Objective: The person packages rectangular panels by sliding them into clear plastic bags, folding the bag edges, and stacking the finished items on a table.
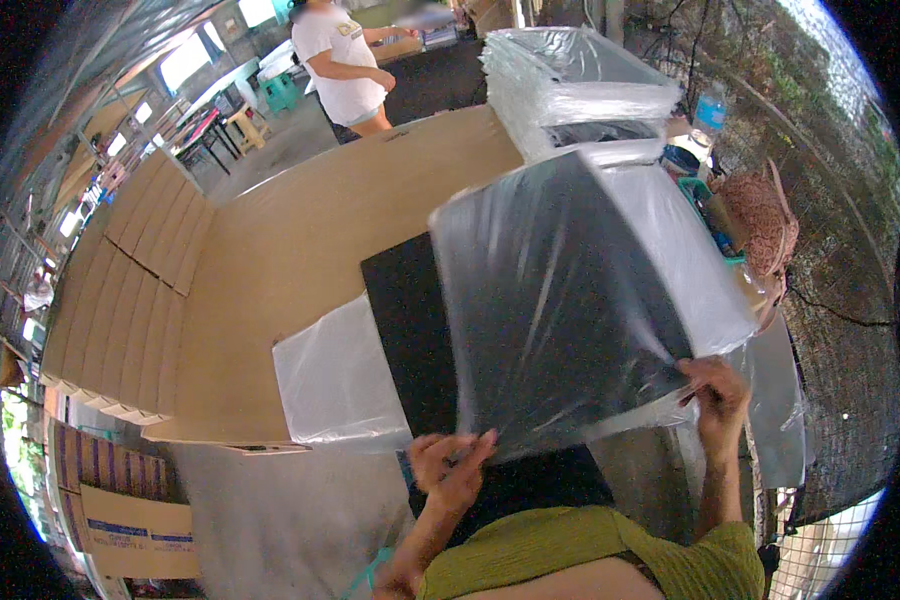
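A black sheet inside a clear plastic sleeve (560, 300) is held up in front of me, tilted over the table. My left hand (452, 468) pinches its near left corner. At the near right corner, my right hand (718, 400) grips the sleeve's edge. Partly under the sleeve, to its left, lies a bare black sheet (407, 330). A stack of clear plastic sleeves (335, 375) sits beside that sheet at the table's near edge. More plastic-covered sheets (670, 250) lie under and to the right of the held sleeve.
A brown cardboard-topped table (290, 250) spreads ahead, with stacked cardboard (140, 290) on its left. A tall stack of plastic-wrapped sheets (585, 85) stands at the far right. Beyond are a water bottle (710, 110), a pink bag (760, 220) and a person in white (340, 65).
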Demonstrator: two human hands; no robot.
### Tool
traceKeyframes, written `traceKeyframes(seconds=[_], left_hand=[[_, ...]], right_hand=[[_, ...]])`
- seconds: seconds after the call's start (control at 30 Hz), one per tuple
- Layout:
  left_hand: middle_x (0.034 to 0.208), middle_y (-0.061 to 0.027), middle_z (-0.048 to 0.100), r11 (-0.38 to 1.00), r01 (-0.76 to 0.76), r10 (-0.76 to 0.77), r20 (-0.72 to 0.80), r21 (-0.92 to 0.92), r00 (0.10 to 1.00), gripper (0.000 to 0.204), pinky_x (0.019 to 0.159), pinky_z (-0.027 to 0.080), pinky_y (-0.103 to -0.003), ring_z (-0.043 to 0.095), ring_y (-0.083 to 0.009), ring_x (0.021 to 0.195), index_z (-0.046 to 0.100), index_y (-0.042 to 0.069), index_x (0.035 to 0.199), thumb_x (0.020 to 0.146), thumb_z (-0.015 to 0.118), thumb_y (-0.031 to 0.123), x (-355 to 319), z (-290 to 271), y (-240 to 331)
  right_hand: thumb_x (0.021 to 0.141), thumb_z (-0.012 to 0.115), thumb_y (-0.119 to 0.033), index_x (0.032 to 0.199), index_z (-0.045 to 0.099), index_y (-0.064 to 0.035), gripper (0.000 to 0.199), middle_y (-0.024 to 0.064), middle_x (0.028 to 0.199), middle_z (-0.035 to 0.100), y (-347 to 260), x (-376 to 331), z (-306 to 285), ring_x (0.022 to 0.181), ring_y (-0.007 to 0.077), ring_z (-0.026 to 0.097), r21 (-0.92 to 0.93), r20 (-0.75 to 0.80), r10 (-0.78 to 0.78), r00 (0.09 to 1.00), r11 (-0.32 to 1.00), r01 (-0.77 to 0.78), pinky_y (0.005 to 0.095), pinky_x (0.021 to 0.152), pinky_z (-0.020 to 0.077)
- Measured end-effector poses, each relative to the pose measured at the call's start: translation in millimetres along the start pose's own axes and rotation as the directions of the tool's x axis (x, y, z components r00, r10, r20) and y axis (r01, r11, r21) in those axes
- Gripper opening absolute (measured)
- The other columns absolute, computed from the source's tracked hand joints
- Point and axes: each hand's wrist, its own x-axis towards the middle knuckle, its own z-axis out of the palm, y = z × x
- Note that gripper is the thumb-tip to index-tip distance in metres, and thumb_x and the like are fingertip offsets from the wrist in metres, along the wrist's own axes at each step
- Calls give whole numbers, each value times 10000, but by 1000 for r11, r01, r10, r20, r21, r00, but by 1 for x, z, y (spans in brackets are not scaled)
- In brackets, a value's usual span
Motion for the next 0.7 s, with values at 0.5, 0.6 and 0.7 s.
traceKeyframes(seconds=[0.5,0.6,0.7], left_hand=[[1034,90,604,863,-319,380,87,-392,921,298,805,391,-383,528,-167,892,694,213,931,633,686,219,61,167,72],[1066,71,602,873,-251,350,179,-417,920,253,865,397,-399,533,-191,937,688,194,921,674,697,250,56,166,78],[1080,60,602,873,-202,323,215,-444,922,225,902,397,-406,532,-207,976,685,188,922,709,705,255,50,168,77]], right_hand=[[828,526,63,944,668,-1,194,16,769,602,165,21,-108,666,71,522,-99,-465,165,870,967,-236,232,584,428],[798,576,-31,891,664,17,137,42,685,632,165,21,-102,546,123,549,-240,-545,124,829,925,-296,247,555,461],[778,577,-19,896,667,14,152,52,734,635,158,24,-93,618,134,572,-240,-610,186,770,883,-403,246,615,465]])
